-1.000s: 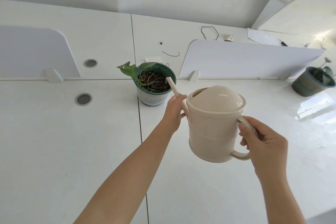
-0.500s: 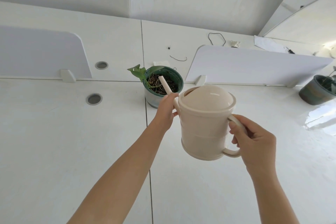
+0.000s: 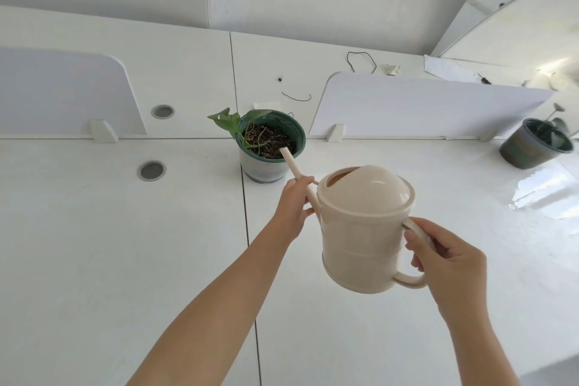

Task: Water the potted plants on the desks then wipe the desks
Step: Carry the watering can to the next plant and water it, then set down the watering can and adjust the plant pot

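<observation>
My right hand (image 3: 451, 263) grips the watering can (image 3: 360, 229) by its handle. My left hand (image 3: 293, 207) holds the spout (image 3: 291, 163) (tip over the green pot (image 3: 264, 168)).

Plenty of room to reach across the bench (image 3: 94, 260) left of the plant pot (image 3: 264, 168). The divider panels (image 3: 423, 106) blocked the back, and a second pot (image 3: 523, 150) sat far right.

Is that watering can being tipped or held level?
Tipped slightly: the watering can leans toward the green pot, its spout tip over the soil. Water flow: cannot tell.
</observation>
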Demonstrator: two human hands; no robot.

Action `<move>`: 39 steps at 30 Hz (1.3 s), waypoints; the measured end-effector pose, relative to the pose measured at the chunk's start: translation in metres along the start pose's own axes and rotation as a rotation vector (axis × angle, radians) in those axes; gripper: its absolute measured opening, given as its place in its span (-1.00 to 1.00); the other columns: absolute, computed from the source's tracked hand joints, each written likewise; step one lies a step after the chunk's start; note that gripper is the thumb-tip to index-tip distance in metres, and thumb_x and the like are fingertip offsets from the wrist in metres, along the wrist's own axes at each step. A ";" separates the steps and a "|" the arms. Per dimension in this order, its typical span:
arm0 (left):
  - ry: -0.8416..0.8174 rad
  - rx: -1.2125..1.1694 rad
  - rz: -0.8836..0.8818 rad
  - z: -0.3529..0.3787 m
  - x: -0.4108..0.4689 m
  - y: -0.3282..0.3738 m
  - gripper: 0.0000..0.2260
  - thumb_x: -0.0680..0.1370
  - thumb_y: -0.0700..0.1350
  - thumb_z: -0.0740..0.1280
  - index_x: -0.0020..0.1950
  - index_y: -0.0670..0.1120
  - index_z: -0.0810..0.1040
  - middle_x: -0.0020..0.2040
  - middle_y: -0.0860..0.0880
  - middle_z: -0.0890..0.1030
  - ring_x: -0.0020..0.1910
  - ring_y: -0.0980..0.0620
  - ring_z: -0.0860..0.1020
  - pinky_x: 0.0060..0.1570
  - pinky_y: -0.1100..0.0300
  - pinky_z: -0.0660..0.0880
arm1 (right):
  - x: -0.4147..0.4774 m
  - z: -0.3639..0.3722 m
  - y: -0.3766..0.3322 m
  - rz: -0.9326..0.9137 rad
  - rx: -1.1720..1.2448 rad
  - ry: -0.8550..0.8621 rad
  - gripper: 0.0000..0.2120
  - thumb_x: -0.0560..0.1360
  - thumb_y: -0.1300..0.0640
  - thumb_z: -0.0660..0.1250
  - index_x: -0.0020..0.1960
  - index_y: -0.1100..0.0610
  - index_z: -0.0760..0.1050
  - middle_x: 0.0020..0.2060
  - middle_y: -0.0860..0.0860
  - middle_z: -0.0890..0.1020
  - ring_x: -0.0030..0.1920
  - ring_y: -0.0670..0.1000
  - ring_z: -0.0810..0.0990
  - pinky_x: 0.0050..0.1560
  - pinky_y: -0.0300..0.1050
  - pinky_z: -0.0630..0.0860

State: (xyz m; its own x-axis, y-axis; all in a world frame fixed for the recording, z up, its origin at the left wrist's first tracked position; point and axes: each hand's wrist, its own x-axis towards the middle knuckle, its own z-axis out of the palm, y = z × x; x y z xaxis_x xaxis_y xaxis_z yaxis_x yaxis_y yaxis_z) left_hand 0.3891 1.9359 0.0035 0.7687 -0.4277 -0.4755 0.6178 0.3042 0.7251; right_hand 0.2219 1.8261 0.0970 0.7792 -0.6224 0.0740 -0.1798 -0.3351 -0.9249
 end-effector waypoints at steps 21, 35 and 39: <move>0.246 0.143 0.047 -0.072 -0.088 -0.055 -0.92 0.56 -0.12 0.17 -0.08 -0.06 0.43 -0.03 -0.08 0.52 -0.03 -0.01 0.53 -0.02 0.09 0.37 | -0.051 -0.009 0.118 0.256 0.046 -0.166 -0.76 0.41 0.42 0.30 -0.24 0.10 0.53 -0.33 0.05 0.58 -0.32 -0.09 0.50 -0.27 -0.34 0.42; 0.526 0.019 0.262 -0.137 -0.154 -0.055 -0.87 0.58 -0.16 0.14 -0.11 -0.06 0.44 -0.09 -0.05 0.55 0.00 -0.05 0.50 -0.03 0.08 0.39 | -0.054 0.051 0.106 0.134 -0.041 -0.505 -0.76 0.43 0.36 0.29 -0.24 0.02 0.49 -0.27 -0.07 0.59 -0.20 -0.10 0.53 -0.18 -0.33 0.43; 0.590 0.013 0.275 -0.147 -0.169 -0.060 -0.87 0.59 -0.16 0.13 -0.10 -0.07 0.43 -0.06 -0.05 0.56 0.06 -0.08 0.50 0.05 0.04 0.36 | -0.052 0.064 0.103 0.098 -0.060 -0.584 -0.76 0.42 0.34 0.29 -0.24 0.01 0.48 -0.25 -0.08 0.60 -0.18 -0.09 0.54 -0.20 -0.41 0.44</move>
State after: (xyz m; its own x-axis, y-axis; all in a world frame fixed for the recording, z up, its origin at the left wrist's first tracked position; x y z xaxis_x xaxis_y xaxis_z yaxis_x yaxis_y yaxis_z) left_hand 0.2468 2.1151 -0.0332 0.8626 0.2045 -0.4627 0.3862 0.3245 0.8635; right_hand 0.2015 1.8689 -0.0257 0.9556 -0.1661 -0.2435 -0.2877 -0.3462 -0.8929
